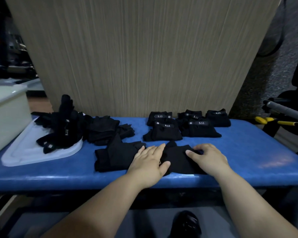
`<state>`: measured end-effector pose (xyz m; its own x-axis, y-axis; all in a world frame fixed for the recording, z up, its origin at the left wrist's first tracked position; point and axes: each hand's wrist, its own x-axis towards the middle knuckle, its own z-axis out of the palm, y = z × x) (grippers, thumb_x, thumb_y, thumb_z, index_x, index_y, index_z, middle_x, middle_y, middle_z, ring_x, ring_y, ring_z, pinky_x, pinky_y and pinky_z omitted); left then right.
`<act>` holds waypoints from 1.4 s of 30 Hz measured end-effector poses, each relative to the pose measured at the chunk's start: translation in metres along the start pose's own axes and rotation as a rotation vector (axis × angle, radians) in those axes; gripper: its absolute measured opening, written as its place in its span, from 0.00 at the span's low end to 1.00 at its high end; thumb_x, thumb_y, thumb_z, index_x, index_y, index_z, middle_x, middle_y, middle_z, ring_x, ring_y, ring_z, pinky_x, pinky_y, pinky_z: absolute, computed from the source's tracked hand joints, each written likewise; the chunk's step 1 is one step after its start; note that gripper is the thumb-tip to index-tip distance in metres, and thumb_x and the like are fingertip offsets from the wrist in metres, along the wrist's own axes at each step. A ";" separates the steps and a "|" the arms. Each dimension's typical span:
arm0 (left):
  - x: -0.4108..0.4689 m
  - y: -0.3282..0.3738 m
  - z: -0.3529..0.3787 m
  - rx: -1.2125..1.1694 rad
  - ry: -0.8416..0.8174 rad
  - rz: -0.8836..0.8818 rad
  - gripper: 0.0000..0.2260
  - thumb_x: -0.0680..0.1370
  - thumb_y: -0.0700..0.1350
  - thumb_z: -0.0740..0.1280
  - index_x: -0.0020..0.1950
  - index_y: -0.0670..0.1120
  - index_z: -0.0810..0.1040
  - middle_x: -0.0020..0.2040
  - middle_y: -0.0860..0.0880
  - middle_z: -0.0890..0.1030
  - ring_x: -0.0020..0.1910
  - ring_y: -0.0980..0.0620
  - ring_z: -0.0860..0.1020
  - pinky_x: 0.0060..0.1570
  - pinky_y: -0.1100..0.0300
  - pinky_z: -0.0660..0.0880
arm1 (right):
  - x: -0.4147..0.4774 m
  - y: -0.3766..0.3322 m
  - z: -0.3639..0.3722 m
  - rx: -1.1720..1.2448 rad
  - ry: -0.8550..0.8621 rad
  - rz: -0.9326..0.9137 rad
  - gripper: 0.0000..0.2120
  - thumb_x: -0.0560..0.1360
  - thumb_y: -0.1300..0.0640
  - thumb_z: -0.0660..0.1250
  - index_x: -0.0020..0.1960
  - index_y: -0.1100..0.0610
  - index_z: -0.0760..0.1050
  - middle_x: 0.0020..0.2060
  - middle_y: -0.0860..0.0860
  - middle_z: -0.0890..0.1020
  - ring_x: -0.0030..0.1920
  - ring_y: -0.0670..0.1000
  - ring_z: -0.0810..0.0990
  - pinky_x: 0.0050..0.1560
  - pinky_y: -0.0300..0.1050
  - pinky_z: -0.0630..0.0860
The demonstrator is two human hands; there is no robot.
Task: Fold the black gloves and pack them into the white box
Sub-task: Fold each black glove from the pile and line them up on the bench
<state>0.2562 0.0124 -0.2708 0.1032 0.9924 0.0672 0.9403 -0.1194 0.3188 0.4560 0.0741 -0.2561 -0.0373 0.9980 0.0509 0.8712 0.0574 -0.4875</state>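
At the near edge of the blue padded bench, our left hand presses straight fingers and our right hand curls fingers into a black fabric glove; released early, its fold could spring open, well apart from the white plastic box.

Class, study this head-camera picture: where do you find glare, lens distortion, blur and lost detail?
Head view: soft glare patches on the glossy blue padded bench top; wide-angle distortion splays the edges of the beige wood-grain panel; the far-left background is dim and smeared; the folded black fabric gloves lose surface detail apart from white labels.
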 end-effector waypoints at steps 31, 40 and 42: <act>-0.034 -0.098 -0.073 -0.811 0.592 -0.408 0.15 0.78 0.42 0.66 0.62 0.57 0.69 0.52 0.56 0.79 0.39 0.62 0.79 0.37 0.67 0.72 | -0.002 -0.130 0.050 0.613 -0.008 -0.359 0.10 0.73 0.55 0.72 0.43 0.49 0.70 0.43 0.46 0.79 0.42 0.46 0.75 0.43 0.39 0.71; -0.041 -0.119 -0.048 -0.339 0.460 -0.483 0.14 0.78 0.51 0.64 0.64 0.57 0.72 0.46 0.55 0.77 0.55 0.50 0.74 0.47 0.57 0.74 | -0.003 -0.135 0.076 0.230 -0.004 -0.395 0.15 0.75 0.45 0.67 0.58 0.47 0.69 0.52 0.43 0.74 0.51 0.46 0.73 0.49 0.41 0.69; -0.043 -0.115 -0.045 -0.269 0.464 -0.452 0.15 0.79 0.50 0.63 0.65 0.55 0.71 0.46 0.55 0.77 0.61 0.51 0.68 0.52 0.60 0.70 | -0.003 -0.135 0.075 0.173 -0.016 -0.424 0.16 0.75 0.44 0.67 0.59 0.49 0.71 0.50 0.43 0.73 0.51 0.46 0.73 0.47 0.40 0.68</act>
<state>0.1288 -0.0175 -0.2684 -0.4842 0.8383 0.2505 0.7391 0.2388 0.6298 0.3017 0.0650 -0.2562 -0.3815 0.8857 0.2646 0.6829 0.4630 -0.5651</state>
